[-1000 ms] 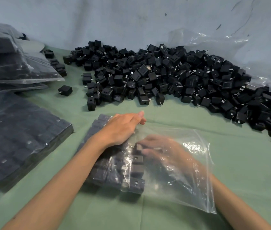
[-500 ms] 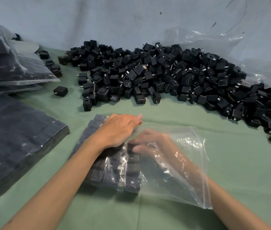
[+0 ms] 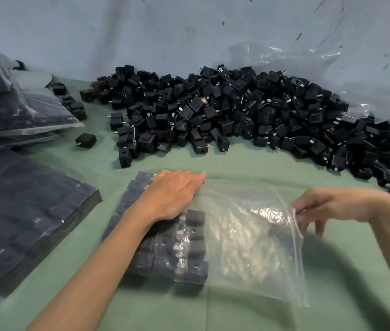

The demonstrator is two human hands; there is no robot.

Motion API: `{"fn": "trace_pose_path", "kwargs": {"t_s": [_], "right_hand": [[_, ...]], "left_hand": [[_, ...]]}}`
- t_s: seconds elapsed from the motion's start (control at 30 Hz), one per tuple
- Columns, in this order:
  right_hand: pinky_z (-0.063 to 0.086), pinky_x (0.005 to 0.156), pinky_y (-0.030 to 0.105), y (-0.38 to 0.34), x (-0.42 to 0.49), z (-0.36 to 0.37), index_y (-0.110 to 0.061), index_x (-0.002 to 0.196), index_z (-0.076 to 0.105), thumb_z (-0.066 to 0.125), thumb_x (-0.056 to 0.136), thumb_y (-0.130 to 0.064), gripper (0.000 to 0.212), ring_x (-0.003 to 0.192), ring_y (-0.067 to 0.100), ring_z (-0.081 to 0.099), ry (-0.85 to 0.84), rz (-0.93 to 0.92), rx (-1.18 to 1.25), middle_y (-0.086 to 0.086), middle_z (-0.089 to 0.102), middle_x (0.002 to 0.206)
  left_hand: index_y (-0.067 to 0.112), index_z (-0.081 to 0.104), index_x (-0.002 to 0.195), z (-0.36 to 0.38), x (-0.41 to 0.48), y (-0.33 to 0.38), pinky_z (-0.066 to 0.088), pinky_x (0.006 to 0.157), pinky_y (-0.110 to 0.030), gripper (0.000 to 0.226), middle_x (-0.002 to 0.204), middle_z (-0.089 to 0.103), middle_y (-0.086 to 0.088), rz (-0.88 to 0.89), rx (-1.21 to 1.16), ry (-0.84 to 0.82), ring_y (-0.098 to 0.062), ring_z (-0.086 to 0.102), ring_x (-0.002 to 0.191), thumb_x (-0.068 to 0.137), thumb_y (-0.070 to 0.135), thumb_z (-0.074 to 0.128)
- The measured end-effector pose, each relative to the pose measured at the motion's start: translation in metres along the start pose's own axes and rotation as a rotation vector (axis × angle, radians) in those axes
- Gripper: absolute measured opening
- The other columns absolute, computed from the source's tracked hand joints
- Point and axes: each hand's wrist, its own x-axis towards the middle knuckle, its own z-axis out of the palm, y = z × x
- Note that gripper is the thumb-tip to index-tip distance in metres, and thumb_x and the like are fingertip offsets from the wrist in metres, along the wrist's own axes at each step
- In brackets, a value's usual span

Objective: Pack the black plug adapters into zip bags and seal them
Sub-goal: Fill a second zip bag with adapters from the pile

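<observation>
- The zip bag [image 3: 249, 237] lies flat on the green table [image 3: 356, 295], with its mouth to the right.
- Its left part is packed with black adapters [image 3: 189, 249] in tidy rows. The right half is slack, crinkled film.
- The left hand [image 3: 172, 197] rests palm down on the bag, over the far rows of adapters.
- Its grip is wide, with fingers straight and together, pointing right and holding nothing. The packed rows sit under the palm and run on towards the person beside the wrist.
- The right hand [image 3: 339, 204] is at the bag's mouth, outside the film. Its fingers curl loosely downward and are blurred.
- Its fingertips meet the raised rim at the far right corner, but I cannot tell whether the grip pinches the rim or only touches it.
- The packed adapters are well to the left of this hand, with the slack film between them.
- A big pile [image 3: 237, 115] of loose adapters lies beyond the bag along the wall, with a clear plastic sheet [image 3: 296, 60] behind its right side.
- One stray adapter [image 3: 85, 140] sits apart, left of the pile.
- A filled bag [image 3: 22, 211] lies flat at the near left, and a stack of filled bags [image 3: 10, 111] sits farther back.
</observation>
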Motion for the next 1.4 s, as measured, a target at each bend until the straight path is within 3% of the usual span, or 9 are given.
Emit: {"fn": "trace_pose_path", "kwargs": {"t_s": [0.17,0.3,0.47,0.63,0.73,0.9,1.1,1.27,1.4], "right_hand": [[0.047,0.067,0.025,-0.028,0.085,-0.066,-0.030,0.098,0.067,0.056,0.093,-0.026,0.013,0.075,0.006,0.066,0.889,0.067,-0.252,0.000,0.070,0.105],[0.043,0.098,0.040,-0.039,0.180,-0.047,-0.028,0.133,0.050,0.058,0.089,-0.047,0.048,0.114,0.033,0.050,0.655,0.210,-0.545,0.012,0.047,0.124],[0.045,0.076,0.031,-0.033,0.174,-0.037,-0.021,0.088,0.060,0.060,0.090,-0.021,0.002,0.095,0.027,0.061,0.772,0.084,-0.476,0.002,0.057,0.092],[0.042,0.050,0.018,-0.013,0.077,-0.032,-0.029,0.096,0.060,0.061,0.086,-0.013,0.019,0.049,0.010,0.058,0.727,0.157,-0.121,0.001,0.063,0.077],[0.037,0.044,0.018,0.000,0.018,-0.019,-0.020,0.082,0.068,0.066,0.085,-0.006,0.015,0.049,0.013,0.052,0.422,0.170,-0.003,0.004,0.063,0.066],[0.038,0.052,0.014,-0.007,0.001,0.042,-0.035,0.103,0.072,0.074,0.081,-0.026,0.024,0.057,0.009,0.048,-0.022,0.068,0.190,-0.005,0.057,0.065],[0.054,0.079,0.022,-0.019,0.037,0.075,-0.042,0.109,0.068,0.081,0.067,-0.044,0.043,0.092,0.012,0.068,0.248,-0.322,0.575,-0.003,0.071,0.105],[0.046,0.071,0.008,-0.033,0.093,0.083,-0.053,0.084,0.068,0.064,0.056,-0.079,0.039,0.079,-0.014,0.057,0.532,-0.204,0.206,-0.012,0.067,0.094],[0.036,0.071,0.003,-0.031,0.115,0.093,-0.025,0.090,0.066,0.053,0.068,-0.076,0.057,0.078,-0.006,0.047,0.831,-0.155,-0.150,-0.016,0.052,0.085]], "left_hand": [[0.019,0.060,0.113,0.002,0.001,0.000,0.021,0.090,-0.026,0.088,0.114,0.062,0.003,0.029,0.061,-0.010,-0.013,0.051,0.108,0.082,0.066,-0.007],[0.022,0.060,0.115,0.001,0.000,0.000,0.022,0.091,-0.027,0.090,0.113,0.061,0.007,0.039,0.034,0.002,-0.010,0.049,0.107,0.078,0.067,-0.009],[0.023,0.060,0.114,0.001,0.000,0.000,0.024,0.096,-0.029,0.085,0.113,0.060,0.009,0.028,0.016,-0.006,-0.009,0.049,0.108,0.083,0.065,-0.006],[0.020,0.060,0.117,0.001,-0.001,-0.001,0.020,0.093,-0.025,0.092,0.120,0.061,0.005,0.038,0.017,0.002,-0.010,0.050,0.113,0.080,0.069,-0.009],[0.019,0.060,0.118,0.001,-0.001,0.001,0.019,0.094,-0.024,0.092,0.123,0.061,0.003,0.026,0.005,-0.003,-0.011,0.051,0.115,0.080,0.069,-0.007],[0.024,0.058,0.126,-0.002,-0.002,0.003,0.018,0.101,-0.025,0.095,0.131,0.058,0.004,0.002,-0.046,-0.012,-0.010,0.049,0.122,0.077,0.071,-0.008],[0.032,0.060,0.124,-0.006,-0.004,0.003,0.020,0.103,-0.028,0.085,0.128,0.060,0.010,-0.056,-0.173,-0.007,-0.001,0.049,0.107,0.080,0.069,-0.002],[0.033,0.061,0.122,-0.006,-0.003,0.003,0.020,0.099,-0.025,0.082,0.130,0.059,0.010,-0.077,-0.194,-0.003,-0.003,0.048,0.109,0.080,0.069,0.000],[0.033,0.060,0.123,-0.005,-0.003,0.003,0.018,0.101,-0.026,0.082,0.133,0.057,0.010,-0.086,-0.181,-0.011,-0.007,0.045,0.120,0.081,0.068,0.000]]}}
